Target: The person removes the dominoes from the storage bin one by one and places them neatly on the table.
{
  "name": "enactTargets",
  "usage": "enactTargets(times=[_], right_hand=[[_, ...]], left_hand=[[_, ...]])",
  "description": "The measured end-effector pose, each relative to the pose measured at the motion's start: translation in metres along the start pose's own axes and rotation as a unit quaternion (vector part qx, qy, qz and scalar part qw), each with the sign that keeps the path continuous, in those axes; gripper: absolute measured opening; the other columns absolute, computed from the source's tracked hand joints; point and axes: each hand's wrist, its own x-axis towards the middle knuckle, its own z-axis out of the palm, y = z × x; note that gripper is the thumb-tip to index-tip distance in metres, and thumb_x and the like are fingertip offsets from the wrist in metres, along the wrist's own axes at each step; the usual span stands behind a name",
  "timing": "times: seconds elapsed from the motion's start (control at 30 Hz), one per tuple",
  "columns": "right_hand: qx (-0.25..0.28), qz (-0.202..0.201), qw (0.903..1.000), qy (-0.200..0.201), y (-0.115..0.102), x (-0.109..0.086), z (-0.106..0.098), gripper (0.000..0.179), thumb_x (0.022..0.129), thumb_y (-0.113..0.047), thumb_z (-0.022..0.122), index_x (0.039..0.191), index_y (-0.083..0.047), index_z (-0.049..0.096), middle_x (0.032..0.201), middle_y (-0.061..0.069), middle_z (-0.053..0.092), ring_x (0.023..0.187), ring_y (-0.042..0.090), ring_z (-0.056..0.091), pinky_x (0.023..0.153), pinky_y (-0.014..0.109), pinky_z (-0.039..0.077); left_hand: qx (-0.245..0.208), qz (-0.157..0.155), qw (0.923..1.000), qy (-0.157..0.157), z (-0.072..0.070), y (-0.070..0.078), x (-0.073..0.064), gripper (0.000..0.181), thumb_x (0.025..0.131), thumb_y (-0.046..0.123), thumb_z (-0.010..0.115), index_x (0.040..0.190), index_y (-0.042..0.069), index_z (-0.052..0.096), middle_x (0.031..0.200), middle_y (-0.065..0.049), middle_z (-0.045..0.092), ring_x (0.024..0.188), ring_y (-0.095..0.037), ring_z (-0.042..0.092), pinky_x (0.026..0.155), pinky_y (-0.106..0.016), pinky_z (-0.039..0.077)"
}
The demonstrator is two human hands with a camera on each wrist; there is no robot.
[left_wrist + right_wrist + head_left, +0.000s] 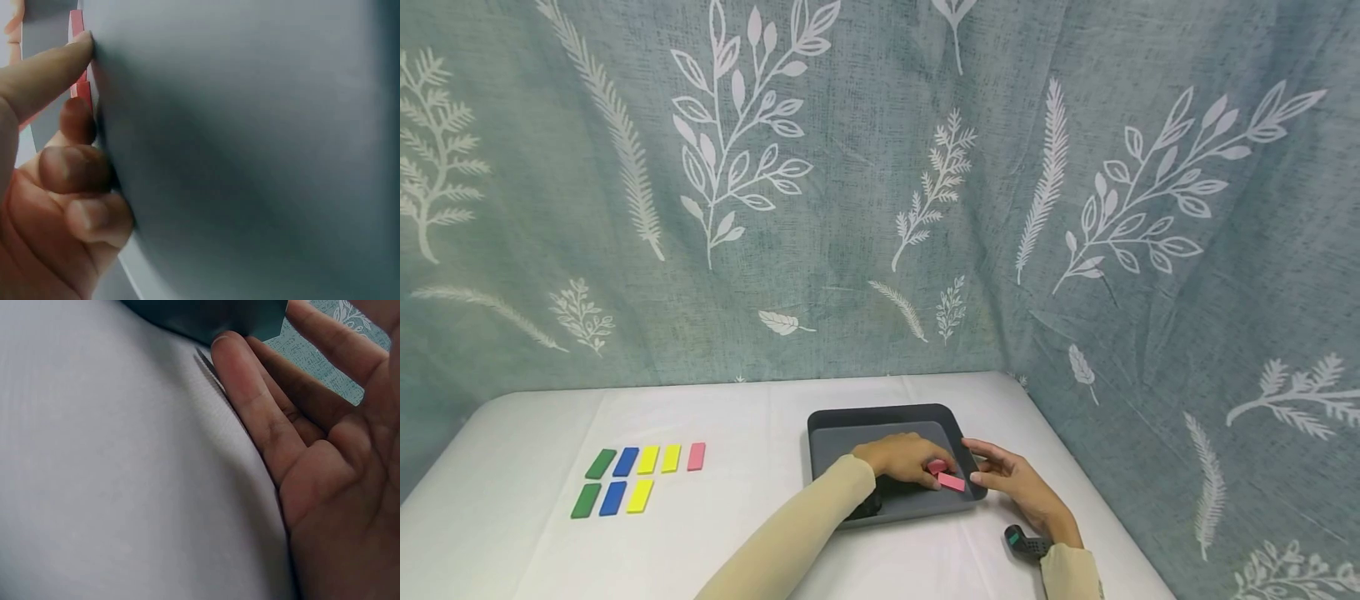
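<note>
A dark grey tray (880, 415) sits on the white table. My left hand (901, 457) reaches into its right part, thumb and fingers around a small pink block (937, 466). Another pink block (951, 482) lies just beside it, close to the fingertips. In the left wrist view, the hand (69, 181) has its lower fingers curled near the tray floor, with a pink block (81, 90) partly hidden behind them. My right hand (1017, 479) is at the tray's right side, its extended fingertips touching the rim; in the right wrist view those fingers (250, 387) meet the tray's outer wall (200, 315).
On the left of the table lie two green blocks (586, 501), two blue blocks (613, 498), three yellow blocks (640, 496) and a pink block (696, 457), set in rows. A patterned green curtain (850, 208) hangs behind the table and along its right side.
</note>
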Motion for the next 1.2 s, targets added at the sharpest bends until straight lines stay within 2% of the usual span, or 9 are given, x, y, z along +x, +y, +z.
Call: enactTargets(times=[0.23, 0.37, 0.53, 0.6, 0.7, 0.8, 0.9, 1.07, 1.2], right_hand=[[0.001, 0.004, 1.0, 0.006, -0.001, 0.0, 0.001, 0.059, 0.097, -0.018, 0.073, 0.152, -0.017, 0.052, 0.156, 0.012, 0.045, 0.12, 0.029, 0.055, 0.101, 0.041, 0.04], [0.001, 0.003, 1.0, 0.004, -0.001, 0.001, 0.001, 0.058, 0.097, -0.018, 0.073, 0.152, -0.017, 0.052, 0.156, 0.012, 0.044, 0.117, 0.028, 0.056, 0.098, 0.037, 0.043], [0.009, 0.004, 0.9999, -0.001, -0.003, 0.001, 0.0, 0.059, 0.098, -0.017, 0.073, 0.153, -0.016, 0.051, 0.157, 0.014, 0.042, 0.12, 0.029, 0.056, 0.1, 0.035, 0.043], [0.012, 0.005, 0.9999, -0.001, -0.003, 0.0, -0.001, 0.06, 0.098, -0.018, 0.073, 0.153, -0.016, 0.05, 0.158, 0.015, 0.041, 0.124, 0.029, 0.055, 0.101, 0.035, 0.043], [0.017, 0.006, 0.9998, 0.0, -0.003, -0.002, -0.001, 0.06, 0.098, -0.018, 0.072, 0.153, -0.015, 0.05, 0.159, 0.015, 0.04, 0.131, 0.028, 0.052, 0.103, 0.034, 0.042], [0.017, 0.004, 0.9998, 0.0, -0.002, -0.002, -0.001, 0.06, 0.098, -0.017, 0.072, 0.153, -0.015, 0.05, 0.158, 0.015, 0.042, 0.131, 0.028, 0.052, 0.102, 0.034, 0.044], [0.016, 0.002, 0.9999, 0.0, -0.001, -0.001, -0.001, 0.06, 0.098, -0.017, 0.072, 0.153, -0.015, 0.05, 0.158, 0.014, 0.042, 0.129, 0.028, 0.053, 0.101, 0.033, 0.045], [0.018, 0.01, 0.9998, -0.001, 0.001, -0.001, 0.001, 0.059, 0.098, -0.017, 0.073, 0.153, -0.017, 0.051, 0.158, 0.01, 0.043, 0.132, 0.024, 0.052, 0.101, 0.033, 0.045], [0.018, 0.005, 0.9998, -0.001, 0.001, 0.0, 0.0, 0.059, 0.097, -0.017, 0.073, 0.153, -0.016, 0.051, 0.157, 0.011, 0.043, 0.129, 0.025, 0.052, 0.099, 0.032, 0.046]], left_hand=[[-0.009, -0.018, 0.9987, 0.047, 0.003, 0.0, 0.0, 0.015, 0.092, 0.03, 0.08, 0.103, 0.024, 0.073, 0.083, 0.013, 0.061, 0.07, -0.003, 0.05, 0.062, -0.02, 0.041], [-0.021, -0.058, 0.9954, 0.074, 0.002, -0.003, -0.003, 0.017, 0.089, 0.032, 0.082, 0.096, 0.022, 0.071, 0.078, 0.014, 0.057, 0.068, -0.003, 0.05, 0.06, -0.021, 0.041], [-0.03, -0.105, 0.9904, 0.084, -0.002, -0.009, -0.008, 0.023, 0.087, 0.037, 0.083, 0.085, 0.021, 0.067, 0.076, 0.014, 0.059, 0.066, -0.004, 0.052, 0.059, -0.022, 0.043], [-0.034, -0.111, 0.9897, 0.084, -0.003, -0.01, -0.009, 0.027, 0.086, 0.04, 0.085, 0.08, 0.023, 0.065, 0.073, 0.013, 0.058, 0.064, -0.004, 0.051, 0.058, -0.022, 0.043], [-0.061, -0.096, 0.9907, 0.075, -0.004, -0.013, -0.009, 0.029, 0.083, 0.04, 0.088, 0.077, 0.023, 0.066, 0.07, 0.013, 0.059, 0.062, -0.003, 0.051, 0.057, -0.02, 0.042], [-0.098, -0.068, 0.9905, 0.069, -0.005, -0.013, -0.009, 0.025, 0.081, 0.035, 0.09, 0.081, 0.019, 0.07, 0.07, 0.012, 0.061, 0.061, -0.002, 0.051, 0.057, -0.019, 0.042], [-0.118, -0.043, 0.9902, 0.061, -0.006, -0.014, -0.009, 0.027, 0.083, 0.027, 0.09, 0.099, 0.014, 0.073, 0.071, 0.011, 0.059, 0.061, -0.001, 0.051, 0.059, -0.019, 0.042], [-0.102, -0.025, 0.9942, 0.021, -0.005, -0.013, -0.009, 0.047, 0.088, 0.024, 0.085, 0.131, 0.015, 0.068, 0.065, 0.01, 0.052, 0.058, -0.002, 0.048, 0.065, -0.019, 0.041], [-0.081, -0.032, 0.9962, 0.007, -0.005, -0.014, -0.008, 0.047, 0.089, 0.027, 0.084, 0.132, 0.017, 0.069, 0.069, 0.01, 0.055, 0.064, -0.003, 0.05, 0.07, -0.021, 0.042]])
